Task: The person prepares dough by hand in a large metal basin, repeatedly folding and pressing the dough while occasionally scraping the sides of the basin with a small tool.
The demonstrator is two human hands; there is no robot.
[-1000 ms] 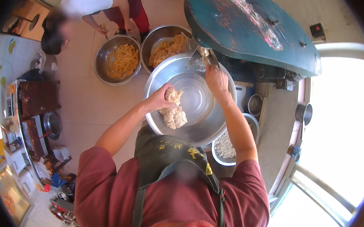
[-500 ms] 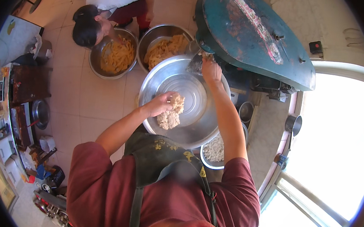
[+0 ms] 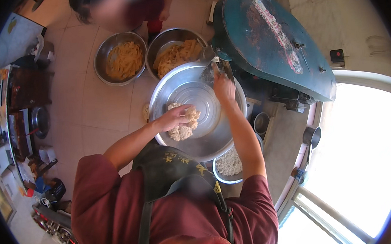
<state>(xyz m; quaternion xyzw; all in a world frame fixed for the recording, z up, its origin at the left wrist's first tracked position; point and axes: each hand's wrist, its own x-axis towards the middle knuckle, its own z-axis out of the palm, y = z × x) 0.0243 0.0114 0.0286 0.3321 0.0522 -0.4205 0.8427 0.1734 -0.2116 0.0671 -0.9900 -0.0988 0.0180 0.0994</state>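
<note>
My left hand (image 3: 174, 119) is over the left part of a wide metal basin (image 3: 224, 135), its fingers around a lump of pale, crumbly dough (image 3: 192, 117). More of the dough rests against the basin's bottom just beneath it. On the far right side, my right hand (image 3: 225, 88) reaches over the basin's rim with fingers stretched out against a dark metal chute (image 3: 212, 73) below the green machine (image 3: 273, 41). A pale bit of dough shows at the chute's top. The fingertips are slightly smeared.
Two metal bowls of yellow-orange strips, one left (image 3: 123, 62) and one behind the basin (image 3: 175, 52), stand on the tiled floor. A bowl of white crumbly stuff (image 3: 230, 163) sits under my right arm. Another person (image 3: 144, 5) is beyond the bowls. A saucepan (image 3: 311, 137) hangs at right.
My right hand has drawn down from the machine's outlet along the chute. My left hand has shifted slightly right with the dough. The other person has moved up, away from the left bowl.
</note>
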